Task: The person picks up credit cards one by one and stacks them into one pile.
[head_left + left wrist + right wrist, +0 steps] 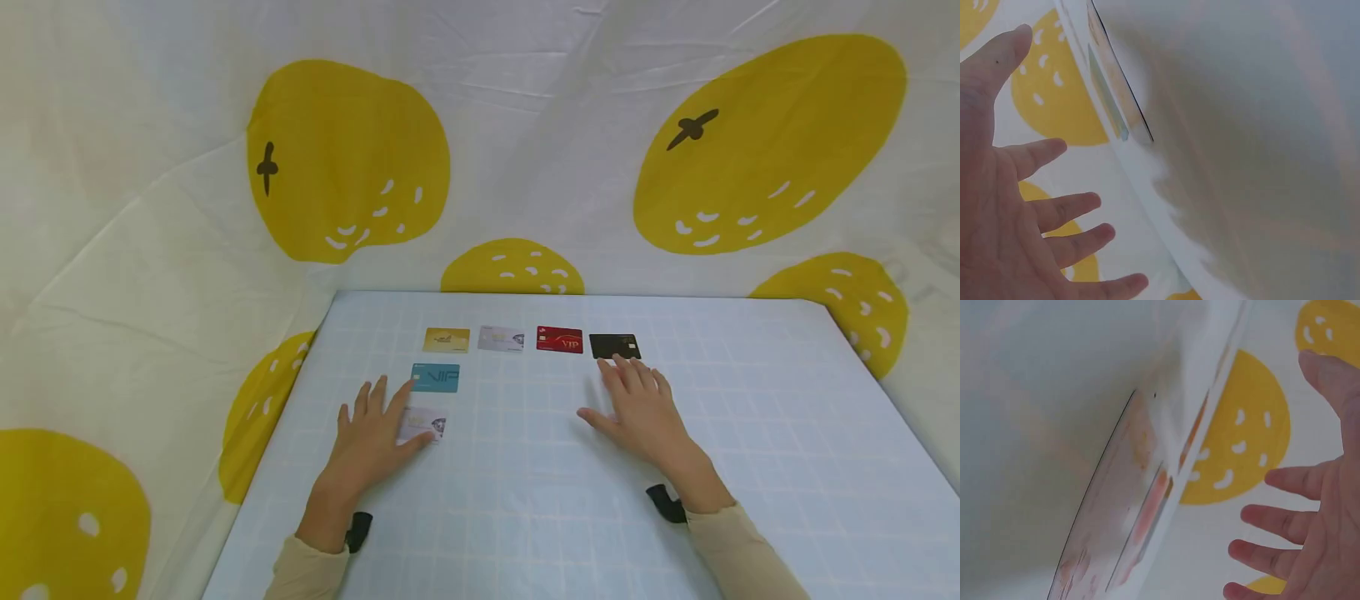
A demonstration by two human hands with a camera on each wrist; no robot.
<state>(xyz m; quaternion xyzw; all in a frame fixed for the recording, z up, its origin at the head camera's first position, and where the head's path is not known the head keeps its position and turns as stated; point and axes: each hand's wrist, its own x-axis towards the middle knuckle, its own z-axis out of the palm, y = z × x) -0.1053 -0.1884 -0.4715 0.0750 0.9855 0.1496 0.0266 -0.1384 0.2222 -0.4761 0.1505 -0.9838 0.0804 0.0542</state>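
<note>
In the head view my left hand (366,443) is spread over the left edge of a silver card (423,423), its index fingertip at the left end of a teal VIP card (438,378). The left wrist view shows those fingers apart and nothing gripped. My right hand (647,414) has its fingertips at the lower edge of a black card (612,345); its thumb points left. Spread fingers and a bare palm appear in the right wrist view too. Whether either hand touches a card I cannot tell.
Along the back of the white gridded table (540,500) lie a gold card (447,340), another silver card (501,338) and a red VIP card (559,339), left of the black one. A white cloth (525,167) with yellow fruit prints hangs behind the table.
</note>
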